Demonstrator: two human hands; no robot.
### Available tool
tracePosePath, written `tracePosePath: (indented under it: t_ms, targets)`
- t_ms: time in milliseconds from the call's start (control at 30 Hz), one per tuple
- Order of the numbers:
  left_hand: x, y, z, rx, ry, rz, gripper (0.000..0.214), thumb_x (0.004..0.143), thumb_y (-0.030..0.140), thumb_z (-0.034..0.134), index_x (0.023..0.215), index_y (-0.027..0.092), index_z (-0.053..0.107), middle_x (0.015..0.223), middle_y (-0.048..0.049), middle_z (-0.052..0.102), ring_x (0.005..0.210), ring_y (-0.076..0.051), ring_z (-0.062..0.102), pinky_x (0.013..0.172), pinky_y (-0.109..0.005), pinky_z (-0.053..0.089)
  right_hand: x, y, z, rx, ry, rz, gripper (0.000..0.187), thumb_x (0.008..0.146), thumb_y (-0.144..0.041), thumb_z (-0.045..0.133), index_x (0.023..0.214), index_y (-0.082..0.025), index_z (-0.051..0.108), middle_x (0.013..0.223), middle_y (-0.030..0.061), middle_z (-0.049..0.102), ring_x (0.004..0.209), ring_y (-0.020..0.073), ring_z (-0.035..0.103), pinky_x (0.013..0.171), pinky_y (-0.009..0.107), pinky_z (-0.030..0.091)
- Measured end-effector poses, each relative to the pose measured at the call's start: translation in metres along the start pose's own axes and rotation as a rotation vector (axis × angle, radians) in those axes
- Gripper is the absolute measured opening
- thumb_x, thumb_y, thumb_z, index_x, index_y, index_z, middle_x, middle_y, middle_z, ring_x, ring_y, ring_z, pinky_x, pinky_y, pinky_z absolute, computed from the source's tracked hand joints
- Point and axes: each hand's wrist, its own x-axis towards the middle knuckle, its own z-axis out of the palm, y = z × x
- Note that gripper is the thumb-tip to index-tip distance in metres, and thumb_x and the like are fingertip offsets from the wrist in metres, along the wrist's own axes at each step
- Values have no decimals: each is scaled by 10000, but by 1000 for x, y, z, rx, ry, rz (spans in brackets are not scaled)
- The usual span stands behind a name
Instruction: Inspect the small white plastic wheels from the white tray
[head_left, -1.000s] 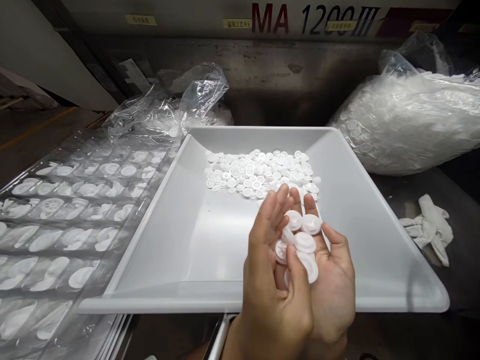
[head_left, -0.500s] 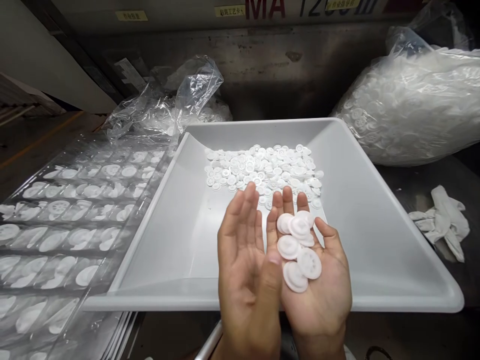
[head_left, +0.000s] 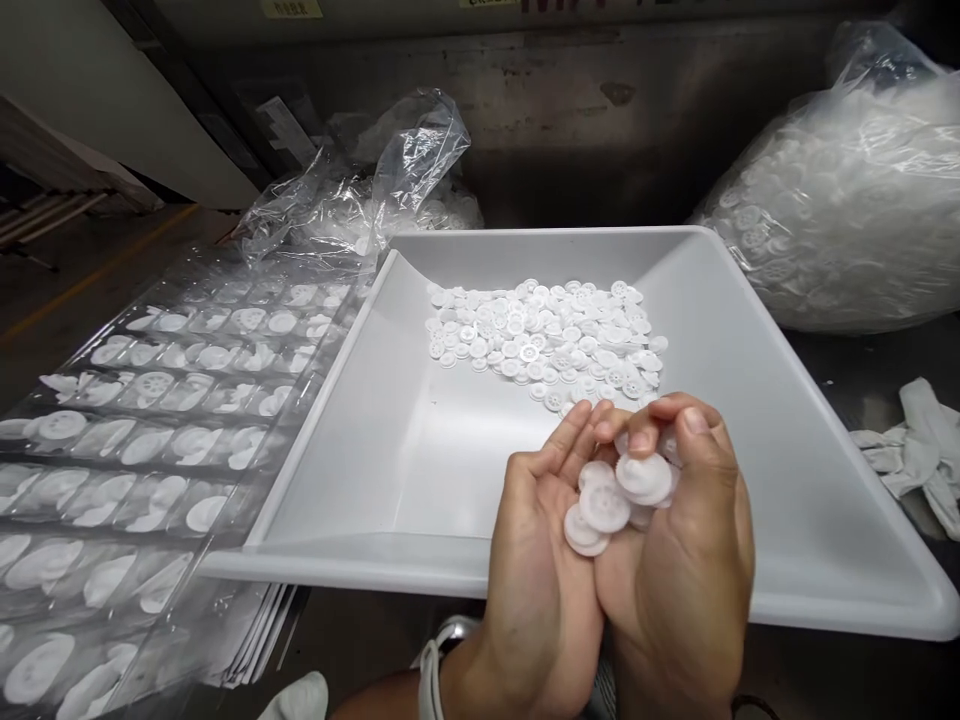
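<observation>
As you cup both hands over the tray:
- your left hand (head_left: 536, 570) curves its fingers (head_left: 570, 432) half-closed beneath white plastic discs (head_left: 604, 507)
- your right hand (head_left: 686, 570) curls its fingers (head_left: 637, 415) loosely over those discs, holding them between your palms
- a heap of discs (head_left: 540, 340) lies farther along the gray tray (head_left: 795, 480)

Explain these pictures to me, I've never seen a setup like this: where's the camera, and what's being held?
No machine here: the camera is worn on a person's head, looking down at their own bare hands. The left hand and right hand cup several white plastic discs with holes. Under them sits a pale grey tray holding a loose pile of similar discs. Clear moulded sheets lie to its left, a plastic bag of discs to its right.
</observation>
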Motion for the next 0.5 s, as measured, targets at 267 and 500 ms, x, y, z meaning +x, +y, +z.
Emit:
tracePosePath:
  t_ms: [267,500]
  targets:
    - [2,-8,-5,-59,-57,14,357,902,367,420,1142,206,630,1219,-57,670,1162,-226,619,1015,-386,506,4,-4,-6,1,66,-51,166,962,-267,534,846,-191,624,715,-45,514,787,99,626,757,232,582]
    - [6,-1,-2,-189,34,6,286,844,247,526,1119,219,600,1118,-40,684,1053,-155,670,929,-272,559,9,-13,-12,262,127,83,166,963,-221,507,820,-171,576,676,-61,428,633,45,541,569,106,517]
